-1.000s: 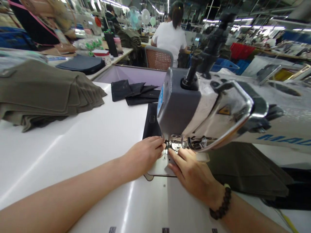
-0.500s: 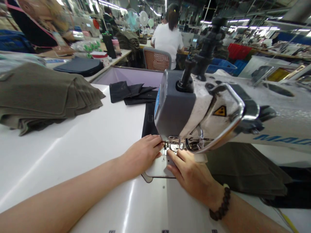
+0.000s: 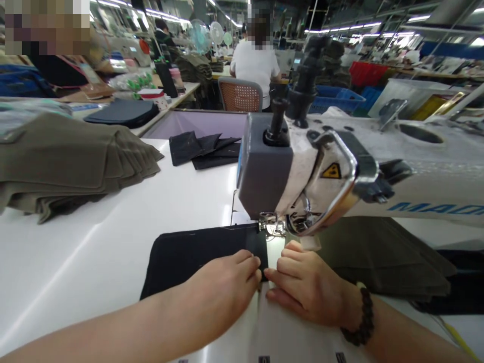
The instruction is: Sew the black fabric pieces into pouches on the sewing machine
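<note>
A black fabric piece lies flat across the machine bed, its upper right part by the presser foot of the sewing machine. Over its right part, my left hand is closed with bent fingers, gripping the cloth near the lower edge. My right hand is closed too, its fingers curled and the fingertips at the fabric's right edge, just below the foot. What lies under the fingers is partly hidden. A beaded bracelet circles the right wrist.
Olive fabric pieces are stacked at left, and more olive pieces lie under the machine arm at right. Small black pieces lie behind. Beyond are a chair, a person in white and blue crates.
The black fabric has come from behind the machine head to the front left, now turned sideways. Both hands have moved toward me, away from the needle area.
</note>
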A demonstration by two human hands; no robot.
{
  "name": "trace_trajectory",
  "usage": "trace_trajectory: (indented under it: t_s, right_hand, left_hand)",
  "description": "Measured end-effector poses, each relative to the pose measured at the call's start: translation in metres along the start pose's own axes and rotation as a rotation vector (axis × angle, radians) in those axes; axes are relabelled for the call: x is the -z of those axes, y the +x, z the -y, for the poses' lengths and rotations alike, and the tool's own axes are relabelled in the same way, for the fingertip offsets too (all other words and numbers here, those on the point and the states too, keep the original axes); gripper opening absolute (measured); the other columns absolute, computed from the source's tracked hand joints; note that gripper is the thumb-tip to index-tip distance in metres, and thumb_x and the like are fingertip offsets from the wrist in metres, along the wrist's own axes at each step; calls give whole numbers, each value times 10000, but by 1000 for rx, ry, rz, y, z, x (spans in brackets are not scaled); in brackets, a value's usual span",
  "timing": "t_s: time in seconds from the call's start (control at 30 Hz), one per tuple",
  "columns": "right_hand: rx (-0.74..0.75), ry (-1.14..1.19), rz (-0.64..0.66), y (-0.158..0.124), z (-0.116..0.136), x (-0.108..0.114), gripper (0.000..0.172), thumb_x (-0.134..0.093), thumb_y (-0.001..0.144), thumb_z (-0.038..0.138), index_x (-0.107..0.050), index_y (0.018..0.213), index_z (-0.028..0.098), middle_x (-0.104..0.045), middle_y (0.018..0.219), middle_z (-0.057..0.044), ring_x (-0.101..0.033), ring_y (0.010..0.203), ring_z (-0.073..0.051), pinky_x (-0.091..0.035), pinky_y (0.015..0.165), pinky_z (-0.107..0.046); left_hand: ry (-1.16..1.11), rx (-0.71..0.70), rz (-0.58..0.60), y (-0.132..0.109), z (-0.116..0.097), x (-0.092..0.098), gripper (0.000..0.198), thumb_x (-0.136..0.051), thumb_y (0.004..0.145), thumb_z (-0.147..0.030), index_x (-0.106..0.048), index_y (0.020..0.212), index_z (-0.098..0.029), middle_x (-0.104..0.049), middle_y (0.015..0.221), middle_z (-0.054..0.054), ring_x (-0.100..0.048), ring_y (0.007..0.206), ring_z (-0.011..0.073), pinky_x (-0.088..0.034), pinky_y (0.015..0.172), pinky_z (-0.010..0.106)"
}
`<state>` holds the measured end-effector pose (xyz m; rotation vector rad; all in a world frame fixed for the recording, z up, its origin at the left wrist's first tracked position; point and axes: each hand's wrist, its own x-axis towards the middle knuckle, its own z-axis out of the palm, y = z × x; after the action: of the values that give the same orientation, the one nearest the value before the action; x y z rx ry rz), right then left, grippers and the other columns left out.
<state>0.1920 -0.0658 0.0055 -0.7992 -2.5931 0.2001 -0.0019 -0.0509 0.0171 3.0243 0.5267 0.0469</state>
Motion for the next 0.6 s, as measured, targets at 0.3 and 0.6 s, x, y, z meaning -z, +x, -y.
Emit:
trace_trajectory:
  t_s: [0.3,0.6]
  right_hand:
    - [2,-40,35,-3,1,-3,351,-339,925,269,-612,762,120,-519,619,-22,-446,594,-153,-317,586,-317]
    - [-143,-109,0,0,-1,-5,333,-335,929,292,-614,915,112,-579,675,-36,-509,644,-161,-359,720,-337]
  left_hand:
    - [-29,51,-23,6,-3,-9,191,-430,809,-73,-600,837,-156,-635,833,75,-563,862,217,-454,762,330]
    - [12,5,-19,5,16,-2,250,-489,777,-68,-577,1010,-58,-609,1052,134,-512,1057,226,-373,962,325]
